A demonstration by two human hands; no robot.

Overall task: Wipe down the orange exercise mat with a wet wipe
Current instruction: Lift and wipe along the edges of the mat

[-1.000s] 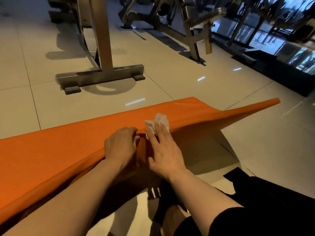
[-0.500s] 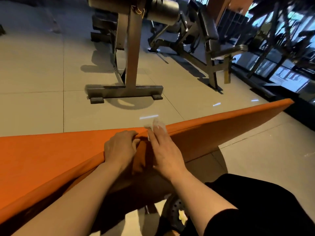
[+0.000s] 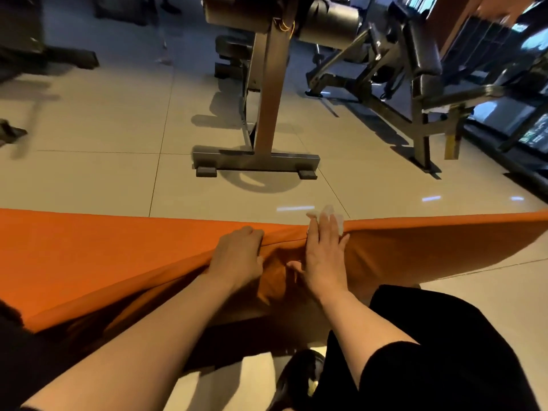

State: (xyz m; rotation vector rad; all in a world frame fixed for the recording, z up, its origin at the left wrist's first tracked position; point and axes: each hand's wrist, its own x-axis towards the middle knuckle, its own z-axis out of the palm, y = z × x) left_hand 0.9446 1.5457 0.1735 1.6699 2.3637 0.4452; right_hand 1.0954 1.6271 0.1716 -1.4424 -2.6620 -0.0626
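Since a second ago the right hand point(image 3: 324, 256) has slid the wet wipe point(image 3: 329, 216) up from the mat's face to its raised top edge, and the view has tilted upward. Nearest, a dark shoe point(image 3: 299, 378) and black-clad leg sit on the tiled floor point(image 3: 98, 179). Above them the orange exercise mat point(image 3: 103, 256) is propped up on its edge. The left hand point(image 3: 237, 256) curls over and grips its top fold, steadying it; the right hand lies flat, fingers straight, pressing the wipe against the rim. Beyond stands a gym machine point(image 3: 267, 114). Wiping is under way; next, I judge, a sideways stroke along the edge under steady pressure.
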